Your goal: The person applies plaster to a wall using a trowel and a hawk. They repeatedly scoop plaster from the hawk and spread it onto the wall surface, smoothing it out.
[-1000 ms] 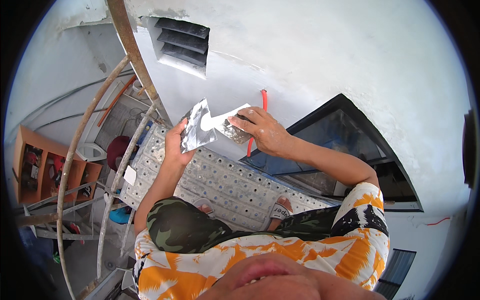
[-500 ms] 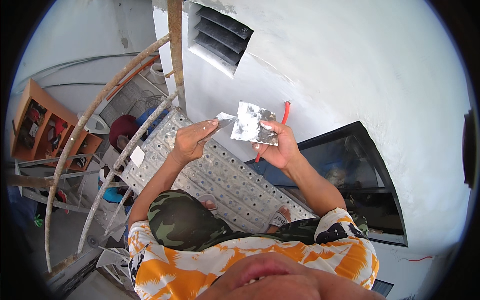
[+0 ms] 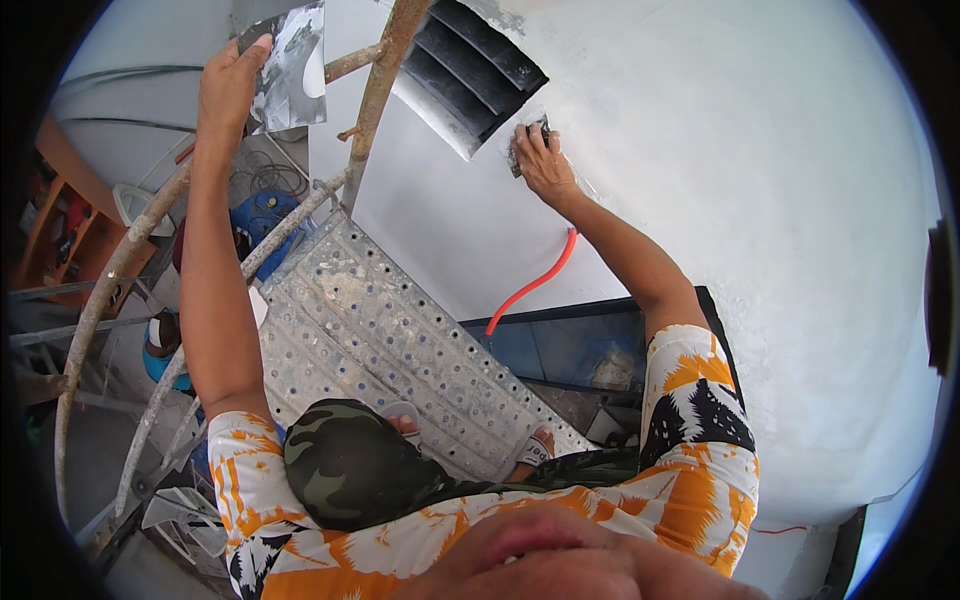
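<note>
Raised at the upper left, my left hand point(image 3: 226, 88) grips a flat metal plate point(image 3: 292, 85) by its edge, thumb on its face. White putty is smeared over that plate. My right arm stretches out to the white wall point(image 3: 720, 160), where my right hand point(image 3: 546, 168) presses a dark, thin putty scraper point(image 3: 515, 162) against the surface. The scraper is mostly covered by my fingers. It sits just beside the lower right corner of a louvred vent opening point(image 3: 465, 70).
A perforated metal scaffold plank point(image 3: 350, 310) lies beneath me, my sandalled feet on it. Rusty scaffold tubes point(image 3: 378, 100) rise at the left. A red flexible conduit point(image 3: 535, 282) sticks out of the wall above a dark-framed window point(image 3: 570, 345). A person point(image 3: 162, 345) is below at the left.
My hands were close together in front of me with the metal pieces. Now the left has gone up and left with its plate; the right has moved up to the wall near the vent.
</note>
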`<state>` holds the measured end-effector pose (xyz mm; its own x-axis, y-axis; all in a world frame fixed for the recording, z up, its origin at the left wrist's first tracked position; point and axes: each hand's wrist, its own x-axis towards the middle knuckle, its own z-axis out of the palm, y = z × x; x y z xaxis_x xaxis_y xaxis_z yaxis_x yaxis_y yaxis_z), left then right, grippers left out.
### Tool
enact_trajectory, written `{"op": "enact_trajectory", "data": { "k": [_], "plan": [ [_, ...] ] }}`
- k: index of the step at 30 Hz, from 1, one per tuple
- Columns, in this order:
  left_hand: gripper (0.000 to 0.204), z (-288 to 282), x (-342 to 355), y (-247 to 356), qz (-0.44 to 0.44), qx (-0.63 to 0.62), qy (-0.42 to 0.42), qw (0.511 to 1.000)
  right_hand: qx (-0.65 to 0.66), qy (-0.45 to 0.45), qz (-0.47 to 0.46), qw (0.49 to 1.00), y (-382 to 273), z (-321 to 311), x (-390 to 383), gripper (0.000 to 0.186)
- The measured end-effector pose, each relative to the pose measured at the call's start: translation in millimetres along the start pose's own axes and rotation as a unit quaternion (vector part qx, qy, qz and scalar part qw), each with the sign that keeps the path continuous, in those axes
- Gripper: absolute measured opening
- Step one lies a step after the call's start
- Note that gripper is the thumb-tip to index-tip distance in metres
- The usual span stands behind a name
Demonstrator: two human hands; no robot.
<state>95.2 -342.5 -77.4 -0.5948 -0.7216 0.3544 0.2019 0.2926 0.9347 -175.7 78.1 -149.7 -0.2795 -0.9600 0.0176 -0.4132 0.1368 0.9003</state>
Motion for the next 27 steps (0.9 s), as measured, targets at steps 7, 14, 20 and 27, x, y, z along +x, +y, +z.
{"op": "enact_trajectory", "data": {
  "k": [7,14,20,27],
  "plan": [
    [0.032,1.2,-2.4,4.6,-0.011,0.067,0.033,0.997,-0.039,-0.01,-0.005,0.999,-14.1,37.5,28.6,0.047],
    [0.034,-8.5,-12.5,6.3,-0.009,0.016,-0.005,1.0,-0.004,-0.017,0.079,0.997,-12.5,46.4,-29.3,0.049],
    [0.037,-9.4,-16.4,18.0,-0.044,0.018,-0.001,0.999,0.049,-0.053,0.14,0.988,-15.7,50.2,-192.7,0.053],
    [0.036,-6.3,-13.0,19.0,-0.061,-0.041,-0.028,0.997,0.141,-0.061,0.141,0.978,-27.2,6.4,-183.0,0.049]
  ]
}}
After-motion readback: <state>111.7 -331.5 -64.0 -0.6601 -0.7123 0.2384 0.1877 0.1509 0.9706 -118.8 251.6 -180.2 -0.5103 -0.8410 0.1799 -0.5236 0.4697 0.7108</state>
